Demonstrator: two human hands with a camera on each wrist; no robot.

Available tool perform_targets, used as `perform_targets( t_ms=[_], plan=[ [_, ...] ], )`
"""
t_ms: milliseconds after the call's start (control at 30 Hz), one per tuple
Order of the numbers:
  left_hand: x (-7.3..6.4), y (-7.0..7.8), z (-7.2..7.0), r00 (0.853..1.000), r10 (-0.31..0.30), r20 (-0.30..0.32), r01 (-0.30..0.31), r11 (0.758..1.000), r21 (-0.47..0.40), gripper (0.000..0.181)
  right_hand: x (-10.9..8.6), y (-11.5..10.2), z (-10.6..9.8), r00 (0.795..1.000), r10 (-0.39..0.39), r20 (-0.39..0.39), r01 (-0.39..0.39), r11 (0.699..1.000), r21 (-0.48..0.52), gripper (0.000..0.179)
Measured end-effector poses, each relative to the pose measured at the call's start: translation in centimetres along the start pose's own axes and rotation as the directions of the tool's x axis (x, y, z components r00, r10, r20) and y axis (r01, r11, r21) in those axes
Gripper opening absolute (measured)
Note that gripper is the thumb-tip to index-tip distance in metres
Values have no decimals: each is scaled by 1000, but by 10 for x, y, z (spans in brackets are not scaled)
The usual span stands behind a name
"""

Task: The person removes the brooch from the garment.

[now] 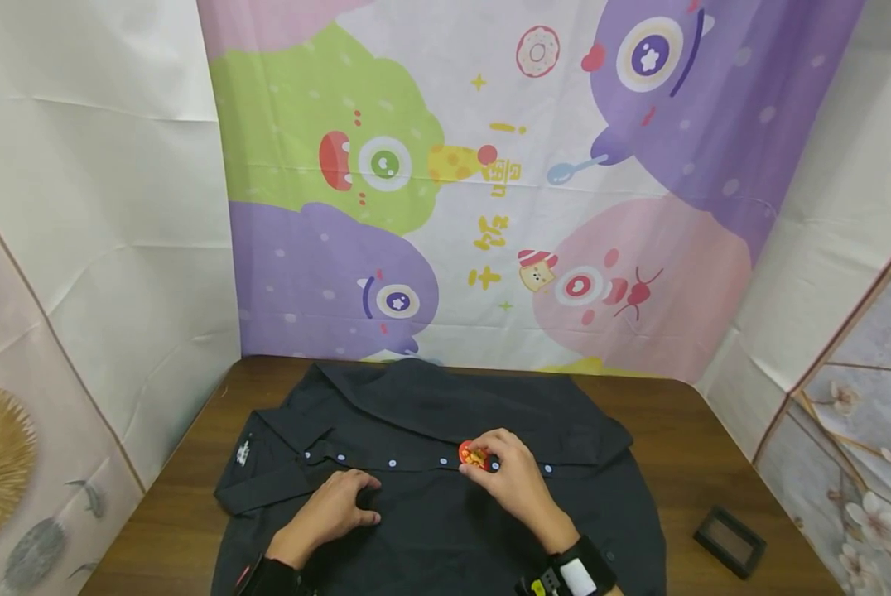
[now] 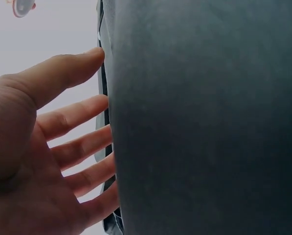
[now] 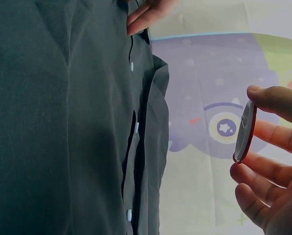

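Over the wooden surface, from my distant seat I see the red badge pinched near its edge by the right hand above the dark shirt, where a loosened grip could drop it, the left hand spread, gripping nothing

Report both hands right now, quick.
Left hand: open, fingers spread, holding nothing, over the dark shirt.
Right hand: closed on a round red badge, pinched at its edge.

Blk box on brn table; cartoon bkdrop.
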State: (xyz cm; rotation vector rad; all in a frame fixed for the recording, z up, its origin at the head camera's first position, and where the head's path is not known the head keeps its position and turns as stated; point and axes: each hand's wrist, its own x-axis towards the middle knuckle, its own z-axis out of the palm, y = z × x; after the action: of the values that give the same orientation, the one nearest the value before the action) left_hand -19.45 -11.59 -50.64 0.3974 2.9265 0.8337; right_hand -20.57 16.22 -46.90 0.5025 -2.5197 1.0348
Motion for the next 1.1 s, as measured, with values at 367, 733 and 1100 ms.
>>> perform_targets(
  t_ms=[367,733,1100],
  plan=[
    [0,-1,-2,999,-24,23,24,999,24,37,-1,1,-7,1000,-18,-2,17,999,-49,25],
    [1,0,-8,994,0,106,-3,1000,23,44,1,5,-18,999,42,2,-42,999,-29,25],
    [1,-1,-9,985,25,173,-32,999,35,48,-2,10,-25,998,63,8,-63,997,-46,24]
  ],
)
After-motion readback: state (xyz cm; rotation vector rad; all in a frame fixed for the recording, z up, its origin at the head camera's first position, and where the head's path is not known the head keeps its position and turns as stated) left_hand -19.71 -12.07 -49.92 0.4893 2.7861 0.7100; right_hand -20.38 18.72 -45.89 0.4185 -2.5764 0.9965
